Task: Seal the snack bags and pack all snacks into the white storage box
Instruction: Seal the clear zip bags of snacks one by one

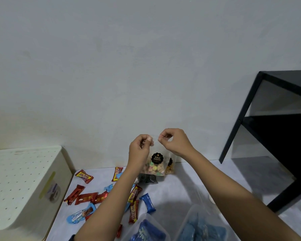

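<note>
A clear snack bag [155, 166] with a black round label and pastel biscuits hangs upright above the floor. My left hand [142, 147] pinches its top left corner and my right hand [172, 140] pinches the top right corner. A second clear bag [169, 166] with brownish snacks stands just behind it. The white storage box [24, 185], with its perforated lid on, sits at the left. Several red, blue and yellow wrapped snack bars [87, 198] lie scattered on the floor between the box and my arms.
Two clear plastic tubs [203, 223] with blue packets stand at the bottom edge. A black patterned packet [149, 180] lies under the held bag. A black metal shelf frame [274, 127] stands at the right against the pale wall.
</note>
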`<act>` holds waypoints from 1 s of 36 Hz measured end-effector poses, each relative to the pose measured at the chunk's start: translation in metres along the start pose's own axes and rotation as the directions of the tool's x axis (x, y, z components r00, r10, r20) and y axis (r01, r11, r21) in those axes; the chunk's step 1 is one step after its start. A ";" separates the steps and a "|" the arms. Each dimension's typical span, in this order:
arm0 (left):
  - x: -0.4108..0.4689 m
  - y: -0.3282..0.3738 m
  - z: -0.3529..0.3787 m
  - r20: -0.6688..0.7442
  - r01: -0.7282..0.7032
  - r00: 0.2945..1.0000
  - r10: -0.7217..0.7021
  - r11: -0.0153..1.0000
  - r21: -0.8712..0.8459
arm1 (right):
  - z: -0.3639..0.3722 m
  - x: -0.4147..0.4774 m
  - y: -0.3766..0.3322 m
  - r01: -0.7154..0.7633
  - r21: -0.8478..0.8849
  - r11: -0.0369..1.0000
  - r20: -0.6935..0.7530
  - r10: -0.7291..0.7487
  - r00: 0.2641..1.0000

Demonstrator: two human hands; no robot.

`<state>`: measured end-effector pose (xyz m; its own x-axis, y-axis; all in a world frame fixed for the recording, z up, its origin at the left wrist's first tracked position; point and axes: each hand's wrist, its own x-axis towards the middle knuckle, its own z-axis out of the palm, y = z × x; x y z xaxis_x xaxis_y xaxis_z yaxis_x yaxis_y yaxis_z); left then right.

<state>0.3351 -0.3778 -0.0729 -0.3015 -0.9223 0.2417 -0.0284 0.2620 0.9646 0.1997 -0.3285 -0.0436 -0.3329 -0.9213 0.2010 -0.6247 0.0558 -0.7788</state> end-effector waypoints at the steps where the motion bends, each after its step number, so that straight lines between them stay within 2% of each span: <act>1: 0.001 0.000 -0.001 -0.006 -0.001 1.000 0.001 1.000 0.000 | -0.001 0.000 0.001 0.004 0.025 1.000 0.015 -0.004 1.000; 8: 0.001 0.002 -0.002 -0.008 0.012 1.000 -0.012 1.000 0.027 | -0.003 -0.002 0.003 -0.012 0.111 0.994 0.076 0.003 0.997; 22: -0.009 0.004 0.003 0.082 0.042 0.996 -0.044 0.999 0.021 | 0.003 -0.009 0.007 0.007 0.044 0.999 0.023 -0.008 1.000; 36: -0.009 0.007 0.000 0.001 0.051 0.999 -0.051 0.998 0.029 | -0.002 -0.011 0.005 -0.021 0.119 0.993 0.070 0.012 0.997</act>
<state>0.3371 -0.3680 -0.0686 -0.3002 -0.9343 0.1923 -0.0710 0.2229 0.9722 0.1993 -0.3171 -0.0486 -0.2906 -0.9451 0.1494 -0.5292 0.0287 -0.8480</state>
